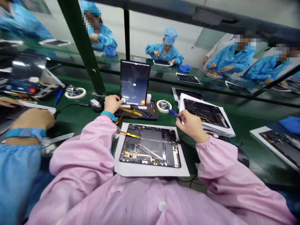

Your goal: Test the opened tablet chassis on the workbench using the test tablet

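Note:
A lit tablet screen (134, 82) stands upright on a black tray (153, 111) that has orange flex cables around it. My left hand (112, 104) is at the screen's lower left corner, fingertips against it; its fingers are partly hidden. A blue tool (173, 113) is pinched in my right hand (192, 125), pointing left toward a white ring (164, 106) with metal parts inside. In front of me an opened tablet housing (150, 145) lies on a white sheet (152, 172), with an orange flex cable (128, 134) across its upper left.
More opened housings (206, 112) lie on white sheets at right. A black mouse (96, 104) and a second ring (82, 93) are at left, near a co-worker's hand (32, 120). A green post (82, 47) rises behind; people in blue work beyond the glass.

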Demonstrator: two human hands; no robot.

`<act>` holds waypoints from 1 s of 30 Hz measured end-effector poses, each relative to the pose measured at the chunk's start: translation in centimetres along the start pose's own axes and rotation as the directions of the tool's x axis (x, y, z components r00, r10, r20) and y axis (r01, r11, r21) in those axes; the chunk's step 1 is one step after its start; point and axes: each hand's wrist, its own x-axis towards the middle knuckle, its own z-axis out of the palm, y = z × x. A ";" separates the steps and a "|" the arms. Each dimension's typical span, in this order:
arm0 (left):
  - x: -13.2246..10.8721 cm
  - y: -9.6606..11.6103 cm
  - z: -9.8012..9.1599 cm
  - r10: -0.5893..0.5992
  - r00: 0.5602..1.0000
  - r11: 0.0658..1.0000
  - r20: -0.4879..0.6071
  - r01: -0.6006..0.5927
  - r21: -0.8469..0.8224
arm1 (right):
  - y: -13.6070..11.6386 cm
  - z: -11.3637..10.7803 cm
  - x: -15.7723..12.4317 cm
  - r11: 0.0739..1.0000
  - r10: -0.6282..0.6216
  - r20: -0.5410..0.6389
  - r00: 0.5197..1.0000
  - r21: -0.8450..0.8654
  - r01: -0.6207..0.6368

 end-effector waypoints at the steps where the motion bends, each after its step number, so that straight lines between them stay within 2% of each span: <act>1: -0.3 0.2 -0.2 0.003 1.000 1.000 -0.024 -0.003 0.014 | -0.3 -0.5 -1.1 0.990 0.050 -0.064 0.997 0.133 -0.041; 2: -0.6 0.6 -0.6 0.012 0.998 1.000 -0.057 -0.011 0.028 | -0.5 -0.9 -2.2 0.957 0.102 -0.087 0.991 0.282 -0.074; 3: -1.1 1.1 -1.0 0.031 0.996 0.999 -0.082 -0.028 0.031 | -0.8 -1.0 -3.2 0.897 0.146 -0.060 0.987 0.429 -0.106; 5: -2.4 2.6 -1.7 0.128 0.990 0.992 -0.061 -0.129 -0.007 | -1.1 -0.5 -5.0 0.698 0.200 0.087 0.976 0.686 -0.205; 7: -4.3 4.6 -1.9 0.273 0.955 0.959 0.111 -0.263 -0.103 | -1.3 0.5 -6.2 0.500 0.207 0.219 0.953 0.814 -0.296; 8: -5.4 5.5 -1.8 0.347 0.907 0.936 0.238 -0.319 -0.150 | -1.3 1.1 -6.6 0.452 0.208 0.240 0.948 0.836 -0.311; 10: -7.7 7.2 -1.1 0.460 0.755 0.887 0.467 -0.412 -0.207 | -1.2 2.2 -7.1 0.470 0.252 0.189 0.949 0.833 -0.291; 11: -8.8 7.8 -0.6 0.488 0.683 0.866 0.543 -0.455 -0.206 | -1.2 2.6 -7.3 0.494 0.287 0.152 0.946 0.823 -0.282; 12: -9.7 8.3 -0.2 0.500 0.630 0.848 0.594 -0.497 -0.186 | -1.1 2.9 -7.4 0.507 0.323 0.130 0.937 0.812 -0.288; 13: -10.4 8.6 0.3 0.497 0.600 0.832 0.626 -0.534 -0.149 | -1.1 3.1 -7.5 0.506 0.354 0.130 0.926 0.806 -0.307; 16: -11.5 8.9 0.9 0.472 0.560 0.801 0.681 -0.596 -0.065 | -1.1 3.3 -7.6 0.483 0.384 0.196 0.902 0.791 -0.377; 21: -11.5 9.1 0.8 0.434 0.535 0.802 0.725 -0.596 -0.040 | -1.2 3.3 -7.5 0.480 0.311 0.248 0.917 0.792 -0.377; 26: -11.4 9.0 1.0 0.435 0.531 0.791 0.727 -0.612 -0.027 | -1.1 3.6 -7.4 0.607 0.243 0.209 0.947 0.729 -0.317; 30: -11.4 9.0 1.2 0.431 0.531 0.787 0.730 -0.617 -0.015 | -1.1 3.8 -7.4 0.634 0.221 0.172 0.960 0.723 -0.275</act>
